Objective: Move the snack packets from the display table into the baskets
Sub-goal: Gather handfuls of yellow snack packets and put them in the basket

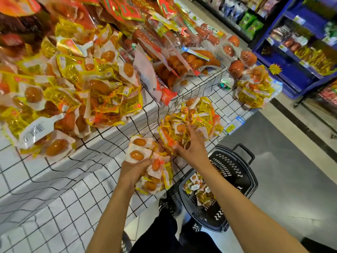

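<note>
Yellow and white snack packets with brown eggs lie in heaps on the white gridded display table (pixel 60 194). My left hand (pixel 133 170) grips a bunch of these packets (pixel 153 167) at the table's lower tier edge. My right hand (pixel 193 148) reaches into a neighbouring pile of packets (pixel 193 119), its fingers curled round some of them. A black plastic basket (pixel 235 181) stands on the floor below my right forearm, with several packets (pixel 198 189) inside.
A big heap of the same packets (pixel 73 92) covers the upper tier at left, with red sausage packs (pixel 182 57) behind. Another packet pile (pixel 253 88) sits at the far right corner. Blue store shelves (pixel 299 42) stand across the grey aisle. My dark trousers and shoes show below.
</note>
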